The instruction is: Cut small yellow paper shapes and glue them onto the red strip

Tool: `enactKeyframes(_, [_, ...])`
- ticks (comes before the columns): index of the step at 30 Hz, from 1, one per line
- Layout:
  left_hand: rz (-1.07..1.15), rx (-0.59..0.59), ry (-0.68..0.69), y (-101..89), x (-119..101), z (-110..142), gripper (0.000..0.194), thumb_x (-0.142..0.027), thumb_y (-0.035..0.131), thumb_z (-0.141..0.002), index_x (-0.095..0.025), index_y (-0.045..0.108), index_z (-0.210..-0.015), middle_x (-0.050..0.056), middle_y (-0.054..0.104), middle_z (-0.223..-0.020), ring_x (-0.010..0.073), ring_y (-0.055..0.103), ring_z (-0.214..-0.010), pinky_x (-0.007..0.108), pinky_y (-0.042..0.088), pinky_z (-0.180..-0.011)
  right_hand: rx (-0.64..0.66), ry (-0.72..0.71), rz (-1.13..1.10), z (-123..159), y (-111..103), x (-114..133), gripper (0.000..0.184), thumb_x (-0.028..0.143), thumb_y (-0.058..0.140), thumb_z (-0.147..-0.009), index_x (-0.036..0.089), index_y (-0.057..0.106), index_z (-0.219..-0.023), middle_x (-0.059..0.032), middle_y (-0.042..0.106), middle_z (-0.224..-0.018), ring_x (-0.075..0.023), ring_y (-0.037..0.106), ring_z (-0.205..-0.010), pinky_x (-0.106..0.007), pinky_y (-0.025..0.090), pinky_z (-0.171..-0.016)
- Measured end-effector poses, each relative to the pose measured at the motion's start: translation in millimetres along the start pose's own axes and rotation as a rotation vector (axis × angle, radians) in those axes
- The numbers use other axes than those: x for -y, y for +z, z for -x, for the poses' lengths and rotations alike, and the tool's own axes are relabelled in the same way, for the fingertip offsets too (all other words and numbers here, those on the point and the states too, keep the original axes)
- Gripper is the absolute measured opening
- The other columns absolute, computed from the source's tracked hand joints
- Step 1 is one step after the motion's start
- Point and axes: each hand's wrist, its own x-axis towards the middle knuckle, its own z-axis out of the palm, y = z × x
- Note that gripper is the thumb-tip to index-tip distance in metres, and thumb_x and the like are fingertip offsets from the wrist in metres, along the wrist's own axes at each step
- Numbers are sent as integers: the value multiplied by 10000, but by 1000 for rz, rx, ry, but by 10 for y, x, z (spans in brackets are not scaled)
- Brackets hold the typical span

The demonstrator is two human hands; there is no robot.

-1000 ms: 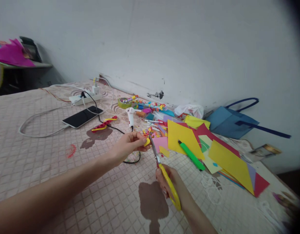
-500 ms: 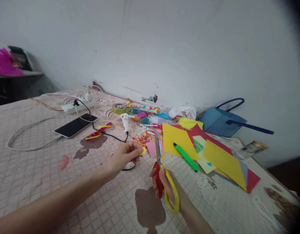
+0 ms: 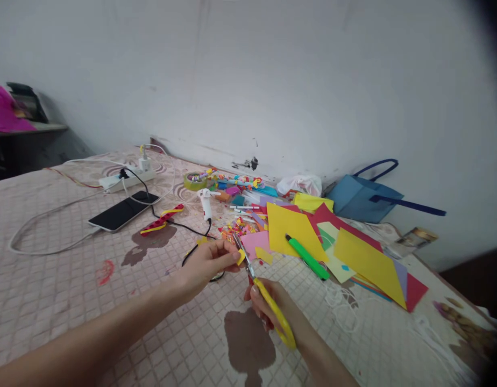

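Between thumb and fingers, my left hand (image 3: 218,259) pinches a small piece of yellow paper (image 3: 241,257). My right hand (image 3: 268,301) is closed round the handles of a pair of scissors (image 3: 276,314), whose visible handle is yellow. The blades point away from me and lie right beside the yellow piece; whether they cut into it I cannot tell. Just beyond the blades are a pink sheet (image 3: 256,243), a yellow scrap (image 3: 264,255) and a heap of small coloured paper bits (image 3: 238,228).
A white glue gun (image 3: 206,204) stands behind my left hand, its black cord running to a power strip (image 3: 127,180). A phone (image 3: 123,210) lies left. On the right are yellow sheets (image 3: 371,263), a green cutter (image 3: 307,258), white string (image 3: 341,303) and a blue bag (image 3: 365,198).
The scissors have swung left and turned, bringing their blades beside the yellow piece. My left hand has shifted slightly down and right, still pinching the piece. The view has moved slightly.
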Motion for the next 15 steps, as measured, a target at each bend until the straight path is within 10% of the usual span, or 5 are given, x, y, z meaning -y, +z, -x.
enactKeyframes(8, [65, -25, 17, 11, 15, 1, 219, -304, 700, -715, -129, 568, -711, 17, 628, -717, 101, 565, -676, 233, 438, -696, 208, -6, -248, -19, -124, -55, 601, 709, 513, -693, 128, 569, -833, 32, 496, -568, -50, 409, -384, -167, 270, -352])
enactKeyframes(15, [28, -130, 25, -14, -13, -12, 227, -292, 708, -704, -128, 552, -687, -9, 596, -668, 72, 541, -613, 193, 433, -622, 34, -225, 17, 20, -24, -121, 518, 647, 318, -848, 165, 489, -767, 32, 465, -556, -73, 398, -419, -194, 329, -415])
